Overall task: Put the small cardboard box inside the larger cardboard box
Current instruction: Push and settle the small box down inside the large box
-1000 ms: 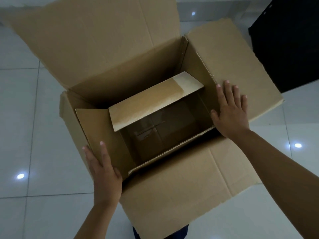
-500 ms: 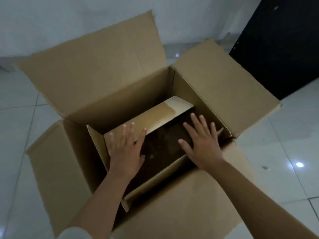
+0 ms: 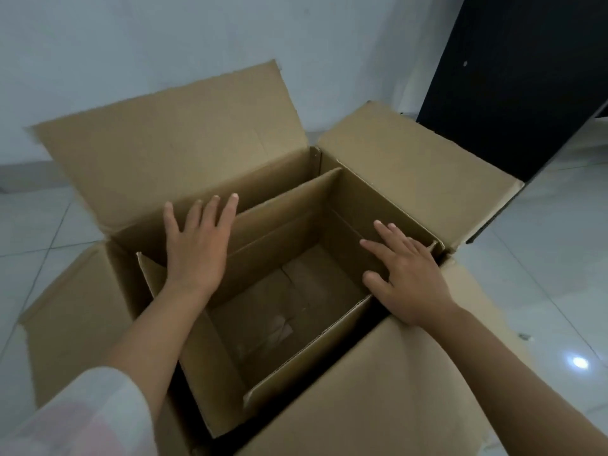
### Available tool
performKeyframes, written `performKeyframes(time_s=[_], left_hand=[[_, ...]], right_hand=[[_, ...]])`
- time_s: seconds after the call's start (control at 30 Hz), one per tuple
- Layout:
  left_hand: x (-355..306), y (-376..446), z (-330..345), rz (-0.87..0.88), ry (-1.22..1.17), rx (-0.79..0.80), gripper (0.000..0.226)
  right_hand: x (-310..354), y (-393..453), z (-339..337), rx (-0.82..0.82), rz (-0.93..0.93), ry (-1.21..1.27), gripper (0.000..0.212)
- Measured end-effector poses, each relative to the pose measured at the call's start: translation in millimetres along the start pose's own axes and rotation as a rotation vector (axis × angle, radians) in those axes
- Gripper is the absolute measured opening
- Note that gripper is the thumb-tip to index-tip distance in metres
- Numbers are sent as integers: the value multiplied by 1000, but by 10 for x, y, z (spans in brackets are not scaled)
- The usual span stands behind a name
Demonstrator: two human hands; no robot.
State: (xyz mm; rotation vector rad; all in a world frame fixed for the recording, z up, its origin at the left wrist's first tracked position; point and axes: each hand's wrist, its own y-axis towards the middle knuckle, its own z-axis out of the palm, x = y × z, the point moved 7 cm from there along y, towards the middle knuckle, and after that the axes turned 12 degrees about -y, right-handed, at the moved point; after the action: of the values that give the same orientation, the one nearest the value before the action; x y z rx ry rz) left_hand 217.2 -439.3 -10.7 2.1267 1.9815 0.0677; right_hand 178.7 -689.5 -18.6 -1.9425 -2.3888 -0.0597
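- Since half a second ago, the far flap of the small cardboard box (image 3: 296, 324) has swung up from lying over its mouth to standing against the back wall, and I can now see down to its taped bottom.
- Both of my hands have shifted outward with it: the left hand (image 3: 197, 248) has gone up toward 11 o'clock, the right hand (image 3: 408, 274) toward 3 o'clock.
- My left hand is spread flat, fingers apart, palm laid on the raised far flap; it pinches nothing.
- My right hand is likewise spread, fingers splayed across the small box's right-side flap at its rim, gripping nothing.
- That small box sits open-topped inside the larger cardboard box (image 3: 82, 324), its walls below the larger box's rim, with a dark gap along its near side at 6 o'clock.
- Four flaps of the larger box are folded outward, the far one standing tall at 12 o'clock.
- It rests on a glossy tiled floor (image 3: 543, 291); a dark door (image 3: 526, 77) stands at 2 o'clock, and a pale sleeve (image 3: 82, 419) shows at 7 o'clock.
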Motion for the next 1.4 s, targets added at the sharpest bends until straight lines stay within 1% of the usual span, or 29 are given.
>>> performKeyframes(time_s=[0.03, 0.07, 0.13, 0.17, 0.2, 0.27, 0.33, 0.4, 0.5, 0.57, 0.67, 0.7, 0.77, 0.8, 0.9, 0.93, 1.0, 1.13, 1.27, 1.4], left_hand=[[4, 18, -10, 13, 55, 14, 84], [7, 21, 22, 41, 149, 64, 87], [54, 6, 137, 102, 352, 166, 80], [112, 18, 176, 95, 382, 199, 73], [165, 38, 196, 73, 372, 226, 67], [190, 84, 197, 51, 337, 270, 62], [138, 104, 159, 62, 270, 299, 60], [59, 141, 116, 96, 172, 280, 58], [-70, 176, 83, 148, 49, 240, 57], [-143, 153, 64, 166, 9, 227, 55], [-182, 84, 40, 159, 22, 259, 52], [-183, 67, 17, 155, 18, 274, 52], [-166, 44, -74, 135, -10, 272, 52], [-154, 31, -125, 119, -27, 262, 52], [-86, -72, -145, 61, -29, 294, 55], [-50, -129, -108, 36, -9, 326, 57], [42, -250, -23, -16, 18, 378, 62], [192, -361, -4, -67, -16, 383, 68], [204, -344, -60, -77, -72, 353, 64], [163, -314, -143, -77, -167, 277, 56]], right_hand=[[-3, -3, -1, 7, 5, -9, 82], [-5, -8, 1, 18, 7, -18, 83], [-5, -30, 13, 41, 6, -34, 82], [-11, -43, 25, 49, 9, -44, 82], [-20, -62, 37, 57, 17, -53, 81], [-56, -104, 46, 69, 45, -68, 81], [-64, -146, 39, 82, 62, -66, 89], [-63, -162, 27, 80, 78, -52, 102], [-55, -103, 20, 76, 95, -13, 107], [-56, -39, 15, 72, 99, -2, 104], [-47, -7, 11, 60, 109, 3, 90], [-48, -17, 10, 54, 113, 10, 91], [-44, -45, 1, 47, 113, 27, 98], [-50, -49, -10, 46, 118, 33, 95], [-116, 8, -10, 75, 157, 35, 65], [-146, 37, 0, 97, 170, 19, 62], [-213, 86, 31, 145, 194, -26, 64], [-289, 139, 31, 191, 228, -80, 67], [-291, 145, 11, 181, 221, -58, 65], [-264, 123, -15, 139, 209, -35, 63]])
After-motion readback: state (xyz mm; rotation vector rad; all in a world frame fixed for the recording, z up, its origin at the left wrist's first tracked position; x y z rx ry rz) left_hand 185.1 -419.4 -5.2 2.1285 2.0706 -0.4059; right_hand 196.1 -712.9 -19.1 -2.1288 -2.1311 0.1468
